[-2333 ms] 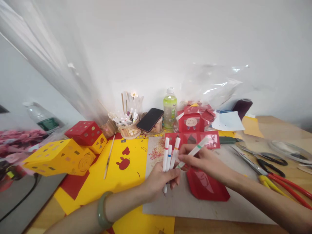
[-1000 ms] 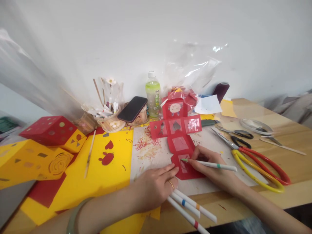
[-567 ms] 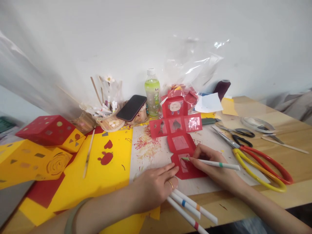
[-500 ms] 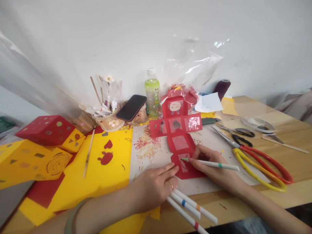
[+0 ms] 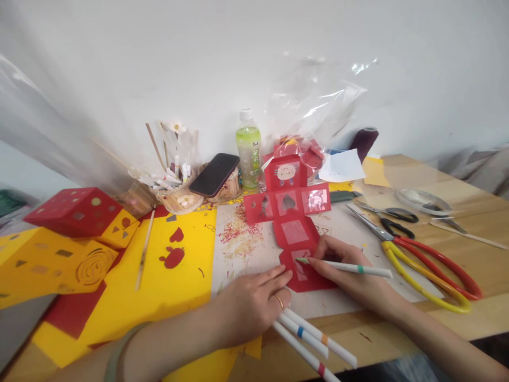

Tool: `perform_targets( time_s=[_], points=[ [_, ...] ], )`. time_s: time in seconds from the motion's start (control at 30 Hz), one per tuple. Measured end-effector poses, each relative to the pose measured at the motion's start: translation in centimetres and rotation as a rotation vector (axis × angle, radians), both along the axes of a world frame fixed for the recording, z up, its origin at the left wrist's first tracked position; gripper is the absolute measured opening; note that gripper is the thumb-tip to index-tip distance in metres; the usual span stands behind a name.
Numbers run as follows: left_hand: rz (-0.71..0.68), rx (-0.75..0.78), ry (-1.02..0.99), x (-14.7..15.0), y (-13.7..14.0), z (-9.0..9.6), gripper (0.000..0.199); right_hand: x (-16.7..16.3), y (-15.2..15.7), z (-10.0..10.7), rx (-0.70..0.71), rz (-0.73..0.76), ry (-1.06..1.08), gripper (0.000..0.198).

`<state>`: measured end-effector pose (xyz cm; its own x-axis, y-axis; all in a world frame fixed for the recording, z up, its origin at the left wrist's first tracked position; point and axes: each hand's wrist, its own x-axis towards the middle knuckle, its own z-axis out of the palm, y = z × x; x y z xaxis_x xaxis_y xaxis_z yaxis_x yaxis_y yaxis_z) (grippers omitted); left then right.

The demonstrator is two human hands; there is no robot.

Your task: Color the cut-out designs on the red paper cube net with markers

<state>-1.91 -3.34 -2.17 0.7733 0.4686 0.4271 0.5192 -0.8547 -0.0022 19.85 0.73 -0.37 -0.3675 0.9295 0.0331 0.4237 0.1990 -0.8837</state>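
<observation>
Inside tight right grip (image 5: 353,282), green-banded marker (image 5: 350,267)

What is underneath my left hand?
Under your left hand are the edge of the red paper and three white markers, their banded ends sticking out. The markers' opposite ends are covered.

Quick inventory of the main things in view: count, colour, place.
cut paper: 1, red, under right hand
green-banded marker: 1, white, in right hand
other held markers: 3, white, in left hand
large sheet: 1, yellow, left
decorated boxes: 2, red-yellow and yellow, left
phone: 1, black, on basket
bottle: 1, green, beside phone
large scissors: 1, red-yellow handles, right
small scissors: 1, black handles, right
left hand: 1, paper's edge
right hand: 1, over paper
</observation>
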Motion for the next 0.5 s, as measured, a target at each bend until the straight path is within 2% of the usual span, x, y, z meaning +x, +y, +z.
perform_targets(
  time_s=[0.5],
  points=[
    [-0.007, -0.017, 0.011, -0.05, 0.09, -0.04, 0.024, 0.14, 0.0, 0.03, -0.026, 0.027, 0.026, 0.025]
  ],
)
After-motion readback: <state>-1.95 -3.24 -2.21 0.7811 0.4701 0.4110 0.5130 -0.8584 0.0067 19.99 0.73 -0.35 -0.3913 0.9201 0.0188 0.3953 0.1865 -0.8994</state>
